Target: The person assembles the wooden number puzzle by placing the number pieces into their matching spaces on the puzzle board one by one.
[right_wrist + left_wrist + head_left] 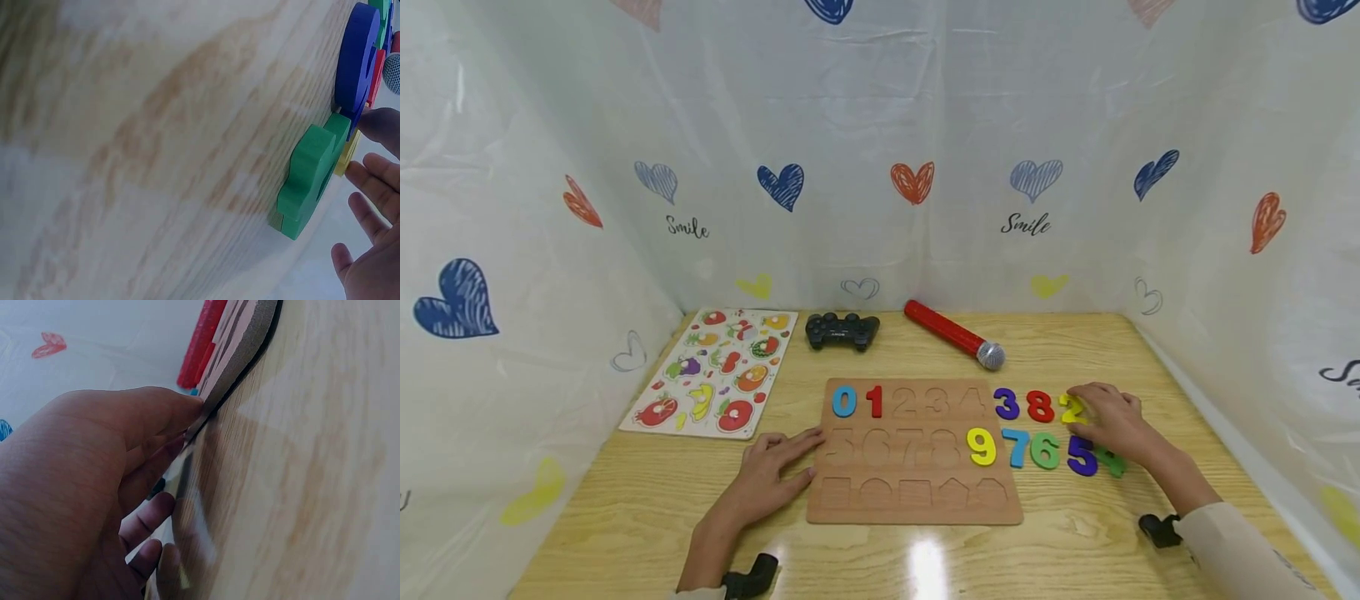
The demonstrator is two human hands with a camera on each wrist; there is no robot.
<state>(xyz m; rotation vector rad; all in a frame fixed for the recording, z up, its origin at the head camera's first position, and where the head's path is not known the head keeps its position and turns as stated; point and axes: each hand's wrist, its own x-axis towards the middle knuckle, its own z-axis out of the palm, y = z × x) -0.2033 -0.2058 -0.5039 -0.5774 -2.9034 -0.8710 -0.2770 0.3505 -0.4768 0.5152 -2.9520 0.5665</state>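
Observation:
A wooden number puzzle board (917,504) lies flat, with a blue 0 (844,402) and a red 1 (875,402) in its top row. My left hand (767,479) rests at the board's left edge, its fingertips touching the side, fingers loosely extended. Right of the board, my right hand (1112,421) pinches the yellow 2 (1072,408) between thumb and fingers; in the right wrist view the yellow piece (347,153) is partly hidden. Close to that hand lie a dark blue 5 (1082,456) and a green 4 (306,169). A yellow 9 (981,447) overlaps the board's right edge.
Beside the board lie a dark blue 3 (1007,403), red 8 (1041,407), light blue 7 (1017,447) and green 6 (1044,451). Behind are a game controller (842,331) and red microphone (951,332). A fruit puzzle board (711,375) lies at the left.

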